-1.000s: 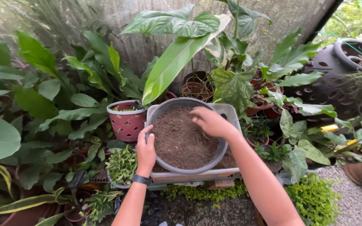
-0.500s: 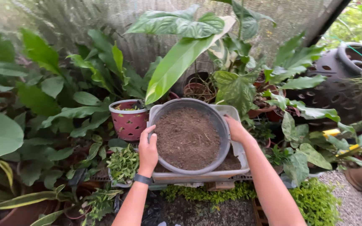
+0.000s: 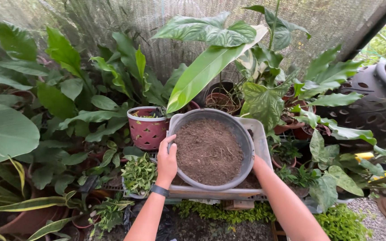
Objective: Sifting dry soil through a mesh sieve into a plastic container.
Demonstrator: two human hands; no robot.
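Note:
A round grey basin point(image 3: 248, 142) filled with brown soil point(image 3: 207, 151) rests tilted in a white rectangular tub point(image 3: 264, 139). My left hand point(image 3: 167, 160) grips the basin's left rim, thumb over the edge, with a dark band on the wrist. My right hand point(image 3: 258, 162) is at the basin's lower right side. Its fingers are hidden beneath the rim, and only the wrist and the heel of the hand show.
A maroon perforated pot point(image 3: 147, 130) stands just left of the tub, with a small leafy plant point(image 3: 139, 174) below it. Large-leaved plants crowd the left and back. A big black perforated pot point(image 3: 371, 105) sits at the right, and grey mesh hangs behind.
My right hand left the soil surface, went to the basin's right rim, then dropped under that side. My left hand kept its grip on the left rim.

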